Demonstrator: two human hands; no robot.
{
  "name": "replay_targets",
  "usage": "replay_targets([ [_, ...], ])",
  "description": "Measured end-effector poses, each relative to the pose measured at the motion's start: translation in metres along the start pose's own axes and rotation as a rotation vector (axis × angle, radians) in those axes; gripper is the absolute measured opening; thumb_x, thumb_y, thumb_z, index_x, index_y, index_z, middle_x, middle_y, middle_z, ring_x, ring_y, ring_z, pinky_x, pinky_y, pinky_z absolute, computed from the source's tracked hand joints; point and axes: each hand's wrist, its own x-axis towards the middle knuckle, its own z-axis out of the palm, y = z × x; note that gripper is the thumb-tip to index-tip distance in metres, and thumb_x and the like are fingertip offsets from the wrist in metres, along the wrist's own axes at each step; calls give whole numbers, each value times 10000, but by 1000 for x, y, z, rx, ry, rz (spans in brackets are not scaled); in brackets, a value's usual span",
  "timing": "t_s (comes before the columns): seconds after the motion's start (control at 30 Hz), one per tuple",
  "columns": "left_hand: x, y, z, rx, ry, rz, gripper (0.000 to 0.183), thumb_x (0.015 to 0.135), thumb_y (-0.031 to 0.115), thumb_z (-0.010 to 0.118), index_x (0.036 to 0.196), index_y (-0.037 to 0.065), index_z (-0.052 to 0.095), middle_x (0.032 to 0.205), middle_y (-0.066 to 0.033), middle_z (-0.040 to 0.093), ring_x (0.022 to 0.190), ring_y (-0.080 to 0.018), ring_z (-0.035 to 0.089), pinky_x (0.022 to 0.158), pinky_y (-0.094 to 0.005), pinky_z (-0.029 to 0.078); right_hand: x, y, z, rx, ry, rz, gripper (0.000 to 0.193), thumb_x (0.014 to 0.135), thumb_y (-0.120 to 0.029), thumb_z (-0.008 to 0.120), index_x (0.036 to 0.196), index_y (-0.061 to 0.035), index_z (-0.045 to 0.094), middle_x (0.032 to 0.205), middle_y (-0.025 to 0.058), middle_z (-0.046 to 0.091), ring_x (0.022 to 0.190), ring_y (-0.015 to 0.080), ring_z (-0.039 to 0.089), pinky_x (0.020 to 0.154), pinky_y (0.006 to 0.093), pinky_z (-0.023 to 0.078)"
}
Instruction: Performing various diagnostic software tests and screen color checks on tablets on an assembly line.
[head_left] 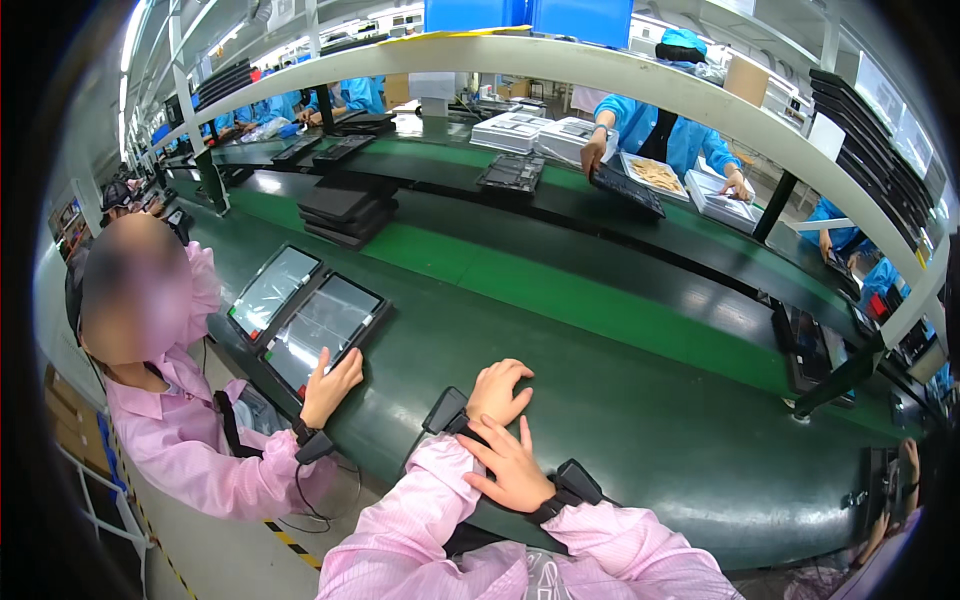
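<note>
My left hand (pixel 501 391) rests on the dark green work surface (pixel 600 430), fingers loosely bent and holding nothing. Across its wrist lies my right hand (pixel 512 466), fingers spread against the left wrist and the pink sleeve edge. A black strapped device sits on each wrist, one on the left (pixel 446 410) and one on the right (pixel 578 483). Closest to my hands, on the left, is a flat black-framed panel (pixel 332 318) with a glossy sheet. A second, similar panel (pixel 277 283) lies beside it. A neighbour's hand (pixel 332 388) touches the nearer panel's edge.
A person in pink (pixel 200 440) is close at my left. Stacked black panels (pixel 345 208) lie farther up the surface. A white rail (pixel 560 55) spans above. Across the line, a person in blue handles a dark panel (pixel 628 190) beside white trays (pixel 722 203). Dark devices (pixel 808 345) lie at right.
</note>
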Motion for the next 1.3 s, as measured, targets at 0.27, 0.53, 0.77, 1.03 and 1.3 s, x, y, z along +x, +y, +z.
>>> replay_targets([
  [0.27,10,-19,-5,-150,59,-61,283,786,168,647,1039,41,631,1032,-116,616,1014,-298,573,890,-398,450,4,5,4,-17,-50,58,631,877,-414,585,1418,-150,397,1469,66,375,1394,302,277,1054,692,50],
  [0.53,6,-22,-12,-385,61,-150,297,839,165,630,1099,23,611,1038,-96,635,990,-219,606,859,-349,471,2,2,7,28,-52,82,649,847,-305,630,1420,-128,381,1498,99,327,1401,320,263,1083,630,143],
  [0.77,8,-23,-7,-599,86,-207,269,852,126,615,1090,1,608,941,-92,652,880,-175,623,803,-310,502,3,-2,4,220,-38,22,656,813,-234,676,1395,-104,404,1460,205,326,1336,370,342,1080,530,267],
  [1.03,9,-24,-11,-653,43,-252,241,895,138,604,1104,20,582,994,-76,632,937,-156,600,844,-306,486,4,5,12,423,-43,114,686,737,-220,752,1325,-68,433,1380,236,343,1269,427,373,1045,492,318],
  [1.3,9,-11,-22,-509,30,-260,242,868,129,602,1076,7,598,946,-86,654,889,-163,625,794,-299,497,7,14,18,488,31,74,713,759,-177,745,1337,-4,364,1268,206,403,1074,314,509,872,377,467],
])
